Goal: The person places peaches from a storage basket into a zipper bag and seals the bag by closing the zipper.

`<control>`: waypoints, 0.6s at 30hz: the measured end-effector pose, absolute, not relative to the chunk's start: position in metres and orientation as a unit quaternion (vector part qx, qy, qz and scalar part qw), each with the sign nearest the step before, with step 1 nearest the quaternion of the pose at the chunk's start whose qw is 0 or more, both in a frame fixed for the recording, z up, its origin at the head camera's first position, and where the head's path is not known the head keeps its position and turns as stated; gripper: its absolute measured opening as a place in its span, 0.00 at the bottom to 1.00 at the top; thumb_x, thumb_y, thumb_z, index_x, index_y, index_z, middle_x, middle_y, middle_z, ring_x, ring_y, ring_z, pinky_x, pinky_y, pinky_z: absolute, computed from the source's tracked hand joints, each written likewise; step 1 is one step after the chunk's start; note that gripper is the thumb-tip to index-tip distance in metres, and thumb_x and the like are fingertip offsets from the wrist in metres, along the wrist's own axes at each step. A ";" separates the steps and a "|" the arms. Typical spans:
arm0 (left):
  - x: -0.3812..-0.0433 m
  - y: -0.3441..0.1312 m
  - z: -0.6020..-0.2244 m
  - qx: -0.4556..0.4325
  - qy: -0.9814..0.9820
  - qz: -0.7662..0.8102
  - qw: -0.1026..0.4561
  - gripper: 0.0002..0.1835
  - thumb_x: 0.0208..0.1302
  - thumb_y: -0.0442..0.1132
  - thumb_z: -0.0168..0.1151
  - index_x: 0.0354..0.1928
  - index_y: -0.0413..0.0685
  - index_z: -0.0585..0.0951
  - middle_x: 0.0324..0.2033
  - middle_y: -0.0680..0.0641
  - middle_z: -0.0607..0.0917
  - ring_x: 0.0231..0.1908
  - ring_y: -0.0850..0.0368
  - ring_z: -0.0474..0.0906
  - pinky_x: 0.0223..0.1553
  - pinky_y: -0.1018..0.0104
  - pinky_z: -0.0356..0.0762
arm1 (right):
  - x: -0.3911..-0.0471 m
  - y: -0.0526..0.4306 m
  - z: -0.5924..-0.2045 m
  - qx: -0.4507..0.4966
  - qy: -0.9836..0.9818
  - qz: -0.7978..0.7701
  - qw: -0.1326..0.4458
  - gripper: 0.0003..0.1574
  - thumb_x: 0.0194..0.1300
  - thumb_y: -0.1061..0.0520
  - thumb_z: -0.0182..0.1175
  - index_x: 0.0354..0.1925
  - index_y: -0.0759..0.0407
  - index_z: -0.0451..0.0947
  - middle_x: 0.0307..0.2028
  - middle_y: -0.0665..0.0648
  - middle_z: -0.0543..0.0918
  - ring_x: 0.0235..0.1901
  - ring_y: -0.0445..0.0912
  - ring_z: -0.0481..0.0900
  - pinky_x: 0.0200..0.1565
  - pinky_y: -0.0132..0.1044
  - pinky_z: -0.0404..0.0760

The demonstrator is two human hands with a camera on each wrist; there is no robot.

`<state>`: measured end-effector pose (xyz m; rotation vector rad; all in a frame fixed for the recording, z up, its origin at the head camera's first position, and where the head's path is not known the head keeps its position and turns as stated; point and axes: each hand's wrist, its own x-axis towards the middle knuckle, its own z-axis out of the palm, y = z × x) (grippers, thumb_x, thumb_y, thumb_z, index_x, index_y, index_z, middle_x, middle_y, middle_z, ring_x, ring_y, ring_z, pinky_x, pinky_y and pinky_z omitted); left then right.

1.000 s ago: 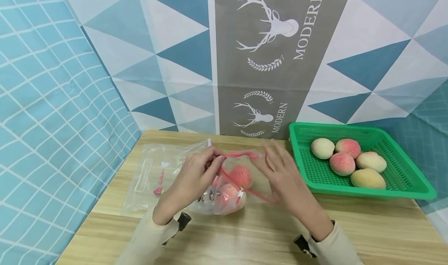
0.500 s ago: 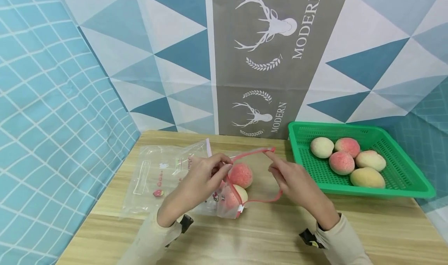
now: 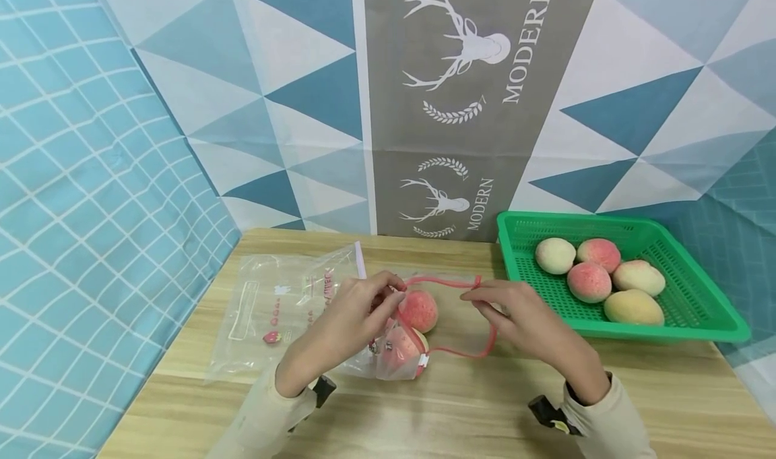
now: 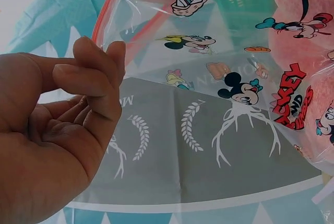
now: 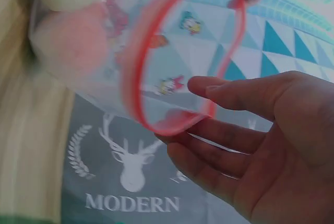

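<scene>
A clear zipper bag (image 3: 397,373) with a red-edged mouth and cartoon prints lies in the middle of the table. Peaches with pink and pale skin (image 3: 419,312) sit inside it. With thumb and fingertips my left hand (image 3: 339,324) pinches the left side of the red rim (image 4: 100,23). My right hand (image 3: 530,321) is at the opposite side of the mouth, its fingers (image 5: 229,135) behind the rim and its thumb apart from them. Between the hands the mouth gapes wide. A white slider (image 3: 423,360) sits at the rim's near corner.
On the right stands a green plastic basket (image 3: 703,311) holding several peaches (image 3: 589,282) and a yellow fruit (image 3: 634,308). Another clear bag (image 3: 248,351), strawberry-printed, lies flat at the left, partly under my left forearm. A patterned cloth wall (image 3: 315,108) rises behind the wooden table (image 3: 461,412).
The bag's mouth has gone from narrow and slack to spread wide. My right hand first moved along the rim with a pointing finger, then drew slightly right and lower.
</scene>
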<state>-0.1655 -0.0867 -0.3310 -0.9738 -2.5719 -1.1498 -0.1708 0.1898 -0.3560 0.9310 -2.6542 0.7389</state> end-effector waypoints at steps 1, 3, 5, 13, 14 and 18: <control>-0.165 -0.086 -0.331 -0.330 -0.857 -0.388 0.076 0.06 0.62 0.39 0.53 0.38 0.47 0.77 0.15 0.56 0.76 0.12 0.71 0.67 0.14 0.76 0.68 | -0.170 0.193 -0.353 0.316 -0.907 0.251 0.118 0.15 0.60 0.59 0.57 0.44 0.44 0.79 0.42 0.42 0.80 0.44 0.37 0.77 0.41 0.36 0.77; -0.165 -0.086 -0.331 -0.337 -0.854 -0.391 0.065 0.06 0.62 0.39 0.54 0.38 0.46 0.77 0.17 0.55 0.78 0.15 0.71 0.69 0.17 0.76 0.70 | -0.168 0.199 -0.348 0.311 -0.909 0.249 0.122 0.14 0.60 0.59 0.57 0.43 0.44 0.79 0.42 0.42 0.80 0.45 0.38 0.76 0.42 0.37 0.77; -0.164 -0.085 -0.330 -0.345 -0.852 -0.391 0.055 0.07 0.62 0.40 0.55 0.39 0.47 0.76 0.19 0.56 0.79 0.16 0.71 0.71 0.19 0.76 0.72 | -0.168 0.206 -0.343 0.301 -0.913 0.242 0.131 0.13 0.60 0.58 0.57 0.43 0.45 0.78 0.41 0.42 0.80 0.44 0.37 0.76 0.42 0.37 0.77; -0.161 -0.083 -0.331 -0.381 -0.834 -0.395 0.044 0.10 0.61 0.37 0.54 0.45 0.52 0.73 0.19 0.58 0.78 0.18 0.72 0.71 0.21 0.77 0.71 | -0.176 0.248 -0.334 0.213 -0.946 0.210 0.129 0.19 0.62 0.48 0.54 0.51 0.52 0.74 0.47 0.51 0.78 0.47 0.47 0.75 0.44 0.46 0.75; -0.161 -0.083 -0.331 -0.383 -0.835 -0.393 0.044 0.10 0.61 0.37 0.53 0.45 0.54 0.72 0.19 0.58 0.78 0.18 0.72 0.71 0.21 0.77 0.71 | -0.177 0.255 -0.334 0.209 -0.948 0.205 0.125 0.21 0.62 0.47 0.54 0.51 0.54 0.73 0.48 0.53 0.78 0.47 0.49 0.76 0.43 0.46 0.75; -0.160 -0.083 -0.332 -0.398 -0.829 -0.390 0.044 0.09 0.63 0.38 0.52 0.44 0.57 0.70 0.19 0.58 0.77 0.18 0.72 0.71 0.21 0.78 0.71 | -0.178 0.281 -0.336 0.175 -0.963 0.193 0.070 0.29 0.62 0.44 0.52 0.55 0.62 0.69 0.44 0.62 0.78 0.41 0.55 0.77 0.38 0.49 0.75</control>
